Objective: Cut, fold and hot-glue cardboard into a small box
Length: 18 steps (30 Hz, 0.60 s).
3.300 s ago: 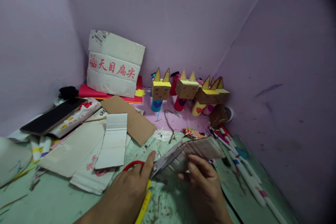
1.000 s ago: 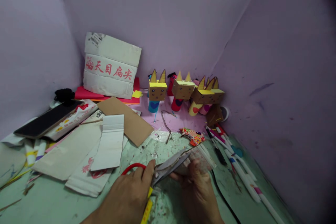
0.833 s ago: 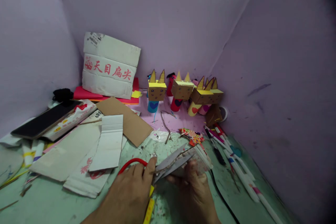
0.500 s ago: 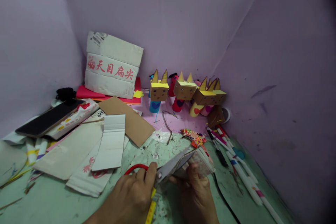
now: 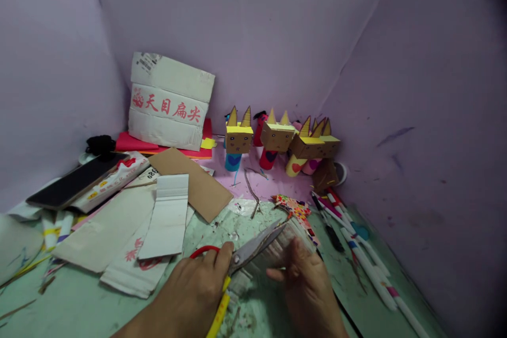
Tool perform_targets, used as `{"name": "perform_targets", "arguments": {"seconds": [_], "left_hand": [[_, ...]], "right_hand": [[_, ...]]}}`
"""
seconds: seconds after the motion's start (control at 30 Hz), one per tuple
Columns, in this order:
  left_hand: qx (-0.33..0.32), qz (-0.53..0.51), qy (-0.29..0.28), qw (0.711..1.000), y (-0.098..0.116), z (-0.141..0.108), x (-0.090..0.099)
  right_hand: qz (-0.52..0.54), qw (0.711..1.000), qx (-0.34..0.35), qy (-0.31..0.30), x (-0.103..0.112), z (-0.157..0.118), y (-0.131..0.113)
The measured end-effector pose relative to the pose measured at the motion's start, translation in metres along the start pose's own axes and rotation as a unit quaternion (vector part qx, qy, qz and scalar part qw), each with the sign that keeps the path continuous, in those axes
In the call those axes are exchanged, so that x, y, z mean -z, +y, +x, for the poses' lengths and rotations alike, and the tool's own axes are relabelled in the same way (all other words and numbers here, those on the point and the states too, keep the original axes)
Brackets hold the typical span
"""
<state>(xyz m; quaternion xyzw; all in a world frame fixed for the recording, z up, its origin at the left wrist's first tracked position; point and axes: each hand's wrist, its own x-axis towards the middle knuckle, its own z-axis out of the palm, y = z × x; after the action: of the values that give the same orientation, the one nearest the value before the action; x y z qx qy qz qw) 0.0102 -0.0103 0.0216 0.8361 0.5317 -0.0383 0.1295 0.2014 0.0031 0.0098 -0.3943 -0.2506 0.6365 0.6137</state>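
My left hand (image 5: 198, 282) is closed around a pair of scissors (image 5: 253, 249), one handle loop red and the other yellow. The blades point up and to the right and lie nearly together against a whitish piece of cardboard (image 5: 291, 237). On the other side, my right hand (image 5: 309, 285) has its thumb on that cardboard; the picture is smeared there, and the grip behind it is partly hidden. Just under the scissors a pale cardboard scrap (image 5: 240, 284) lies on the green table.
Flat cardboard pieces (image 5: 164, 216) and a dark phone (image 5: 77, 182) lie at the left. Several cardboard-headed figures (image 5: 240, 142) with horns stand along the back. Patterned paper (image 5: 299, 208), a black cutter pen (image 5: 332, 235) and white markers (image 5: 372, 264) lie at the right.
The scissor blades have come closer together. My right hand has shifted right and down, its fingers looser about the cardboard. The pale scrap now shows more clearly under the scissors.
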Motion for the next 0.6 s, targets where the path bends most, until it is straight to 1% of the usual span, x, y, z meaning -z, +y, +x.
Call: {"name": "perform_targets", "arguments": {"seconds": [0.07, 0.13, 0.2, 0.27, 0.33, 0.5, 0.6], "left_hand": [[-0.006, -0.004, 0.01, 1.0, 0.002, 0.0, 0.003], [-0.012, -0.016, 0.024, 1.0, 0.004, 0.001, 0.008], [-0.006, -0.029, 0.027, 0.999, 0.007, 0.002, 0.013], [0.007, -0.035, 0.014, 0.999, 0.009, 0.004, 0.015], [0.011, -0.03, 0.013, 0.999, 0.009, 0.006, 0.012], [-0.002, -0.009, 0.049, 0.999, 0.006, 0.006, -0.003], [-0.012, -0.001, 0.068, 0.998, 0.005, 0.005, -0.007]], "right_hand": [[-0.022, 0.999, 0.0, -0.023, -0.001, 0.0, -0.001], [-0.04, 0.999, 0.01, -0.033, -0.004, -0.001, 0.001], [-0.046, 0.998, 0.022, -0.024, -0.007, -0.003, 0.004], [-0.046, 0.998, 0.026, -0.017, -0.01, -0.004, 0.006], [-0.037, 0.999, 0.025, -0.012, -0.011, -0.005, 0.007], [-0.027, 0.999, 0.025, -0.011, -0.014, -0.007, 0.005], [-0.023, 0.999, 0.029, -0.008, -0.014, -0.006, 0.006]]}}
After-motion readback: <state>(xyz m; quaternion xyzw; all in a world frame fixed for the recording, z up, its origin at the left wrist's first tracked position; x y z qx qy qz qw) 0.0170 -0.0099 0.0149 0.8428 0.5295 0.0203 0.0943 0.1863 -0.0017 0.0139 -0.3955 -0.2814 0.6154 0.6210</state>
